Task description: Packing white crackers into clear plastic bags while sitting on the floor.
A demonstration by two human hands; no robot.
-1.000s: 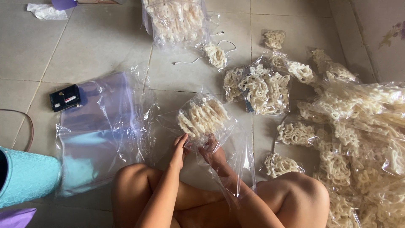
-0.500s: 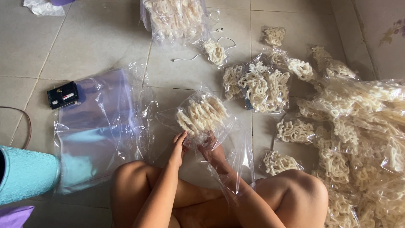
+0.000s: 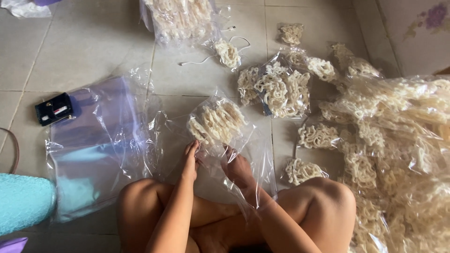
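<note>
Looking down from the head camera, I see my left hand (image 3: pixel 191 159) and right hand (image 3: pixel 236 166) just below the middle of the frame, both at the lower edge of a small clear bag (image 3: pixel 218 122) filled with pale, curly crackers. The left hand's fingers are curled narrow onto the bag's lower left edge. The right hand presses at the lower right edge, with loose plastic draped over its wrist, so I cannot tell whether its fingers pinch the film or merely rest on it. The bag lies on the tiled floor (image 3: pixel 93 42), just above my bare knees, which fill the bottom centre.

At centre left lies a stack of empty clear bags (image 3: pixel 96 140), its edges crinkled and hard to separate. A small black box (image 3: pixel 54 108) sits just beside its upper left corner. A turquoise object (image 3: pixel 23 201) is cut off at the lower left edge, and I cannot say what it is.

A large filled bag (image 3: pixel 180 18) is cut off at the top centre. A white cord (image 3: pixel 206 58) runs beside it, partly hidden under a cracker cluster. Another filled bag (image 3: pixel 281 89) sits right of centre. The right side holds a heap of crackers (image 3: pixel 398 140) under glossy plastic, where single bags blur together.
</note>
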